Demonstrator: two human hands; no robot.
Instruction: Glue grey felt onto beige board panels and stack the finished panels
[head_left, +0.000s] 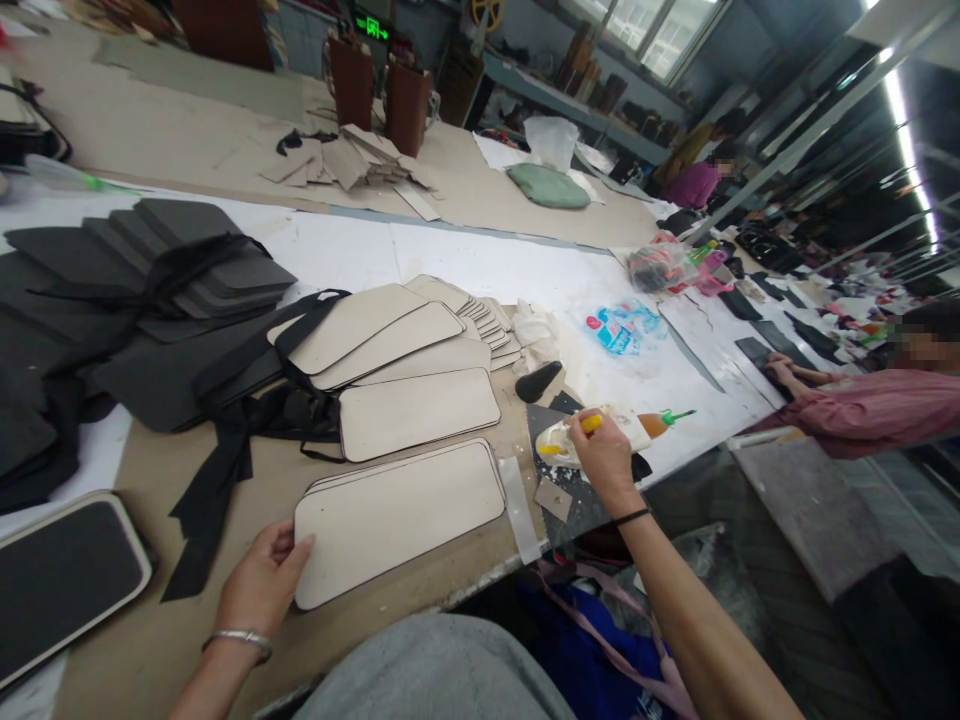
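My left hand [264,575] pinches the left edge of the nearest cream rounded panel [401,520], which lies on a small stack at the table's front. My right hand [602,455] is closed on a yellow-handled tool [591,424] over a whitish, glue-smeared container [555,443] at the table's edge. Beside that hand lies a bottle [658,424] with a green nozzle. More cream panels [420,410] are fanned out behind the front stack, next to black straps [225,450]. A small beige square [553,498] sits on the dark board below the container.
Dark grey panels [187,250] are piled at the left, and a dark panel with a pale rim [67,580] lies front left. A black cone-shaped object [538,381] stands mid-table. A person in pink [885,400] works at the right.
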